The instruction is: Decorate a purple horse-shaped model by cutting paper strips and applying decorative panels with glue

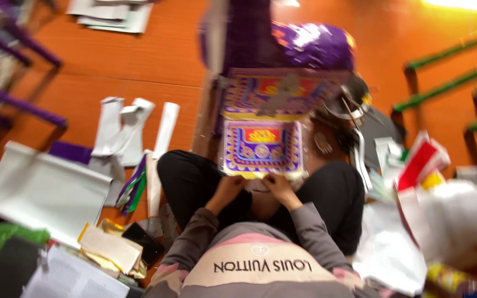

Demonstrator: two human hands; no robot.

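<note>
Orange floor (139, 66) spreads around a seated person, strewn with white paper sheets (40, 190) and a red-and-white packet (423, 160) at right. Left hand (228, 185) and right hand (279, 186) meet at the lower edge of a square purple-and-gold patterned panel (261, 148) over the lap, fingers apparently pinching it, though blur leaves the grip uncertain.

My knees hem in my hands (255, 190), and the purple patterned panel (260, 146) blocks the way straight ahead. On my left, white paper strips (131, 129) and a large grey sheet (40, 190) cover the floor; beyond them bare orange floor (111, 60) lies open. On my right, heaped papers and bags (432, 193) crowd close, with green bars (448, 83) further out.
</note>
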